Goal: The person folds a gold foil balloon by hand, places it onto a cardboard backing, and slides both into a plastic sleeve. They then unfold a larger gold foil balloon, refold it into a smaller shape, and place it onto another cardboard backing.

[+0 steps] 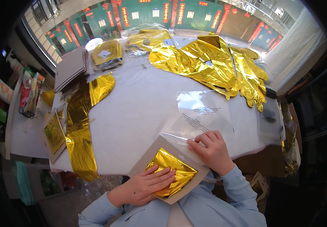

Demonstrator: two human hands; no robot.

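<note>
A folded gold foil balloon lies on a square of grey-brown cardboard at the table's near edge, against my body. Flat on the foil rests my left hand, its fingers stretched out. My right hand, just beyond the card's right corner, pinches the edge of a clear plastic bag between thumb and fingers. The bag spreads away from me over the white table, small dark print on it. Its near edge reaches the card's far corner; whether it overlaps the card I cannot tell.
Unfolded gold foil balloons cover the far right of the white table. A long gold foil piece hangs over the left edge, beside a packed card. Stacked cardboard and bagged foil stand far left. A wire basket is left.
</note>
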